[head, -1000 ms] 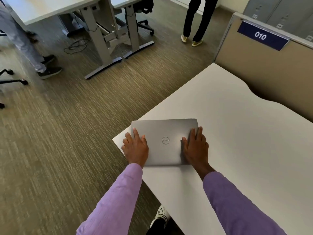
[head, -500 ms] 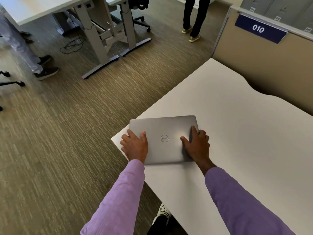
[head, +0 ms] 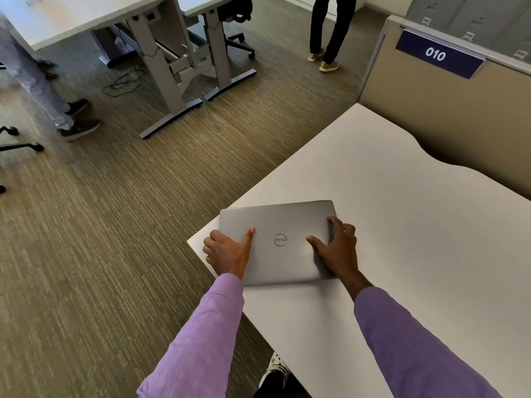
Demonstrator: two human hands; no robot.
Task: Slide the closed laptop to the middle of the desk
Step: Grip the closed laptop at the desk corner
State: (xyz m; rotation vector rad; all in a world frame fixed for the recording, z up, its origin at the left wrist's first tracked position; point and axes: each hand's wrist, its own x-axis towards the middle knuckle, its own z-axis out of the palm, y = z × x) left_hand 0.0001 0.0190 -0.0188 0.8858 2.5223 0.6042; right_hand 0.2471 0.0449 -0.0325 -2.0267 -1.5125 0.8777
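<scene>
A closed silver laptop (head: 283, 225) with a round logo lies flat at the near left corner of the white desk (head: 402, 214). My left hand (head: 228, 251) grips its left edge, thumb on the lid and fingers curled over the side. My right hand (head: 337, 248) holds the right edge, thumb resting on the lid and fingers wrapped around the side. Both arms wear purple sleeves.
A beige partition (head: 448, 116) with a blue "010" sign (head: 438, 54) borders the desk's far side. Carpet lies to the left. Other desks (head: 161, 70), a chair base (head: 20, 146) and two standing people's legs (head: 327, 33) are across the floor.
Both hands shifted outward from lying flat on the lid to gripping the laptop's left and right edges. The laptop has barely moved on the desk.
</scene>
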